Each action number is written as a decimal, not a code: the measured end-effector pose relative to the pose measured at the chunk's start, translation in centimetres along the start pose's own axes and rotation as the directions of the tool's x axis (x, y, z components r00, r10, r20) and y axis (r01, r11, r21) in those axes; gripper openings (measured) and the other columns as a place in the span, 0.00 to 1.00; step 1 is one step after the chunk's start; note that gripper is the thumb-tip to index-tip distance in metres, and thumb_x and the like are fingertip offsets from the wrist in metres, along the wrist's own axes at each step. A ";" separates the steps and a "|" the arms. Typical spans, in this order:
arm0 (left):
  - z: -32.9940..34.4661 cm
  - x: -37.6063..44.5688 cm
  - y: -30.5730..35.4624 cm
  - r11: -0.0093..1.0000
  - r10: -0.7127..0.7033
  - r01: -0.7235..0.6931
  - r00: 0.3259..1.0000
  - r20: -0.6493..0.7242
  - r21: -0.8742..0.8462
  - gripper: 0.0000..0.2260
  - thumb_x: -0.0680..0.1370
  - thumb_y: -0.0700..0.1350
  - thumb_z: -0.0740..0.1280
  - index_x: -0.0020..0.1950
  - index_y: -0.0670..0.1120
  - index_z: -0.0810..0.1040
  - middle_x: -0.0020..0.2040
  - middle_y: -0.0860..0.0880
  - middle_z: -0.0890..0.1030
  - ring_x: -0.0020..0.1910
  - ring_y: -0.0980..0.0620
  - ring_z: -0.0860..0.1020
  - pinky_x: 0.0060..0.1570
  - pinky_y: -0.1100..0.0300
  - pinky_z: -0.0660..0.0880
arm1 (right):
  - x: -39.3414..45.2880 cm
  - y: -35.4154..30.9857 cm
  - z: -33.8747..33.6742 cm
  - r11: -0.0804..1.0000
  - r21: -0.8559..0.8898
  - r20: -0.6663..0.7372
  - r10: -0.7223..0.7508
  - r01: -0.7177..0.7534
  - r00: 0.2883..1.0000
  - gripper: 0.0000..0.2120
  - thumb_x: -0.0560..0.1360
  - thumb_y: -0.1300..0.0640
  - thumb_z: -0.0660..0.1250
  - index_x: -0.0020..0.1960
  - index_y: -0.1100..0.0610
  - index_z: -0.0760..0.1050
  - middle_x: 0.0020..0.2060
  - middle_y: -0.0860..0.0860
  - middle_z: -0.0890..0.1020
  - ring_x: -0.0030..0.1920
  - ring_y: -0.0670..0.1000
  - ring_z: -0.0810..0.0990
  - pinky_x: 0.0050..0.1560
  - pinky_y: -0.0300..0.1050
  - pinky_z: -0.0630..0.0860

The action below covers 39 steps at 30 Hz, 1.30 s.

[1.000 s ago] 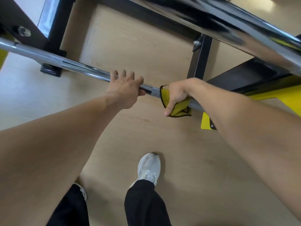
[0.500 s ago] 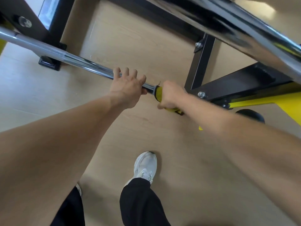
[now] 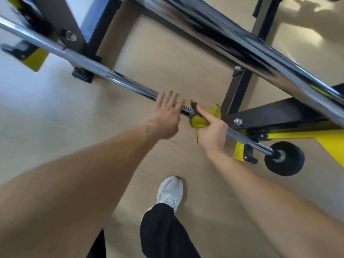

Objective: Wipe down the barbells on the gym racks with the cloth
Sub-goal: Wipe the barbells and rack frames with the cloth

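The floor (image 3: 55, 112) was pale wood-look plank, lit brightest at the upper right, where soft shadows fell across it. A black steel frame (image 3: 236, 94) with yellow parts stood on it, a small black wheel (image 3: 284, 158) at its lower right.

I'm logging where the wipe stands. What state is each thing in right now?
Left hand: open, fingers spread, blurred, at the lower bar.
Right hand: grips the cloth, index finger straight.
Cloth: bunched around the lower bar.
Lower bar: resting on the rack.
Upper bar: untouched, near the camera, blurred.
Rack: standing on the floor.
Wheel: on the floor.
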<state>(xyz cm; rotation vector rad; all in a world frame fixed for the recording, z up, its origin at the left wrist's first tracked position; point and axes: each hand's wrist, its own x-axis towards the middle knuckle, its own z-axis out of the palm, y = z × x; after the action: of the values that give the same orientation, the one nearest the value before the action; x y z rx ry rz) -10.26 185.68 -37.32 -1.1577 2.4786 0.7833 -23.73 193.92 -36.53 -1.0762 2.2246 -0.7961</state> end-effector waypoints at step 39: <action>-6.0 -11.6 -28.9 -0.085 -0.960 0.088 0.258 0.105 -0.993 0.13 0.77 0.41 0.64 0.60 0.48 0.68 0.57 0.47 0.75 0.54 0.48 0.76 0.55 0.50 0.77 | 5.3 -25.2 25.6 0.710 -0.427 0.509 -0.323 0.560 0.798 0.16 0.80 0.45 0.62 0.55 0.57 0.76 0.50 0.56 0.82 0.49 0.60 0.78 0.41 0.47 0.67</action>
<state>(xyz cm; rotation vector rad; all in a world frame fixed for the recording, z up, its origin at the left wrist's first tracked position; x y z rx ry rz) 19.21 173.99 -37.09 -3.3677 0.7894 1.7037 3.40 169.82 -37.42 -1.9362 1.8736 -0.0286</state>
